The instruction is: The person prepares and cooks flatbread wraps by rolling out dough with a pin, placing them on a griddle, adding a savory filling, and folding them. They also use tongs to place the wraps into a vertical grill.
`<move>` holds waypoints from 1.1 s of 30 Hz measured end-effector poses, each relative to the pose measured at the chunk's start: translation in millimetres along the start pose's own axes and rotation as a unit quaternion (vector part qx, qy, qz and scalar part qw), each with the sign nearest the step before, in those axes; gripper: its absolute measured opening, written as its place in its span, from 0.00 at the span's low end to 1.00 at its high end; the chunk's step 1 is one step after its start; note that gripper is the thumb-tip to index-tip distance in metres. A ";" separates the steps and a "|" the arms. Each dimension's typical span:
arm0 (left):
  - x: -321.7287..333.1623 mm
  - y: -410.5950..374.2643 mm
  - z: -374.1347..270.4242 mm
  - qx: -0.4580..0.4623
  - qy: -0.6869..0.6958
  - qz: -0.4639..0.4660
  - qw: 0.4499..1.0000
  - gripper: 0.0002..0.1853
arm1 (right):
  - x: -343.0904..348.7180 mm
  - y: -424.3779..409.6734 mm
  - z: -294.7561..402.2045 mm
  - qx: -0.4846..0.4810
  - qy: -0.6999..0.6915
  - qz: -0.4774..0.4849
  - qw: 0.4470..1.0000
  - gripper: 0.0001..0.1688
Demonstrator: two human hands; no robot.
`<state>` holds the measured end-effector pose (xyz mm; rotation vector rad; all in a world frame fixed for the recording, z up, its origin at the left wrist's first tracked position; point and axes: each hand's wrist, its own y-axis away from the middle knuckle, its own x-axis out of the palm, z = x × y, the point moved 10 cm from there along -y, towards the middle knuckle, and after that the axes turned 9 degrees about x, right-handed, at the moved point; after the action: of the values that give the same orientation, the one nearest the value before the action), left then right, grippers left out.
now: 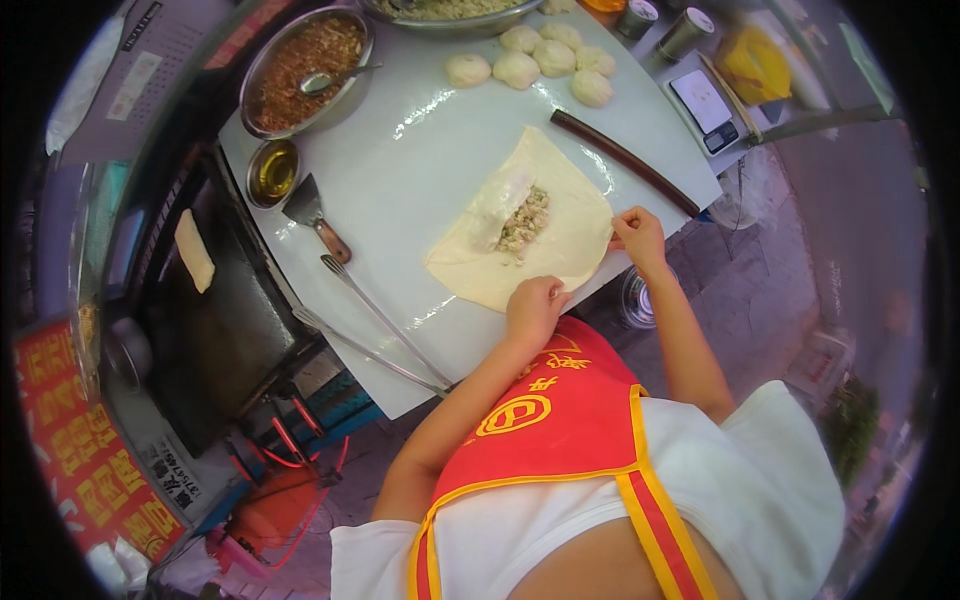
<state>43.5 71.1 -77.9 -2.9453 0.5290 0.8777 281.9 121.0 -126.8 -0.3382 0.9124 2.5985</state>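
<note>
A thin sheet of dough [574, 217] lies on the white work table, close to its front edge. Its far left part is folded over some of the chopped filling [527, 221]; the rest of that filling shows in the middle of the sheet. My left hand [534, 311] pinches the near edge of the dough between thumb and fingers. At the sheet's right edge, my right hand [639, 236] pinches the dough too. A dark wooden rolling pin [626, 161] lies beyond the sheet on the right.
Several dough balls [555, 58] sit at the back. Left stand a bowl of reddish filling [307, 71], an oil bowl [274, 174], a scraper [319, 217] and metal tongs [382, 322]. A griddle [217, 330] bears one dough piece [194, 251]. A digital scale [703, 105] stands right.
</note>
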 end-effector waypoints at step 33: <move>-140.1 50.2 85.4 -0.154 0.067 -0.330 0.929 0.13 | 164.5 -4.9 130.5 -0.516 0.522 0.141 0.664 0.40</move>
<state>-127.8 77.9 -71.0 -3.1018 -0.6385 0.7180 121.7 250.5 -85.7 -2.2713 -0.5549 2.7696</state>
